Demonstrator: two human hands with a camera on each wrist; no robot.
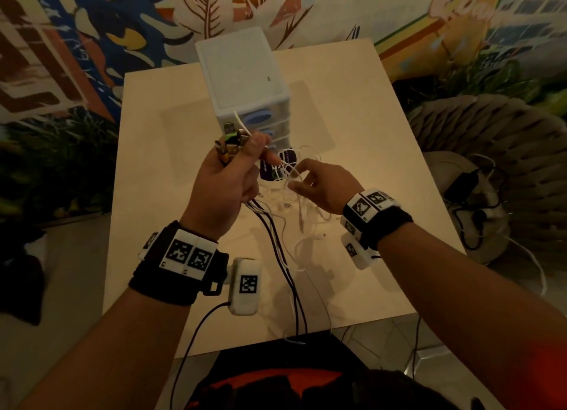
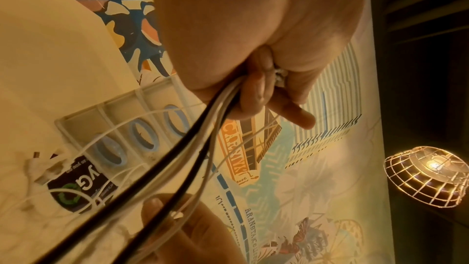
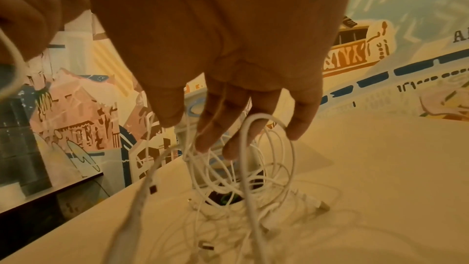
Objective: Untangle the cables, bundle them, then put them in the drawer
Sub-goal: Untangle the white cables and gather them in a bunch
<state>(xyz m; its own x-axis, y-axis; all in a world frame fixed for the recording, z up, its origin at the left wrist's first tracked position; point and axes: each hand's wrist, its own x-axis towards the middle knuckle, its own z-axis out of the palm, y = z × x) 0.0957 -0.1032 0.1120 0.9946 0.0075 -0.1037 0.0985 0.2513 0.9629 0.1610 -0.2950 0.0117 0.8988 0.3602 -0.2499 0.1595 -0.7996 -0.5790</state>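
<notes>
My left hand (image 1: pixel 236 164) is raised above the table and grips a bunch of cable plugs (image 1: pixel 229 142), fingers curled round them. Black and white cables (image 1: pixel 282 256) hang from that fist (image 2: pixel 253 91) to the table's near edge. A tangle of thin white cables (image 1: pixel 294 195) lies in front of the white drawer unit (image 1: pixel 242 75), over a dark labelled pack (image 1: pixel 270 167). My right hand (image 1: pixel 306 179) reaches into the tangle; its fingers (image 3: pixel 215 123) point down, fairly straight and spread, with white loops (image 3: pixel 269 148) hung over them. The drawers (image 2: pixel 142 138) look closed.
The pale table (image 1: pixel 368 133) stands against a painted wall. A woven chair (image 1: pixel 497 139) to the right carries a black adapter (image 1: pixel 463 185) with its own leads. A wire-cage lamp (image 2: pixel 426 176) glows in the left wrist view. Wrist-camera leads hang below my arms.
</notes>
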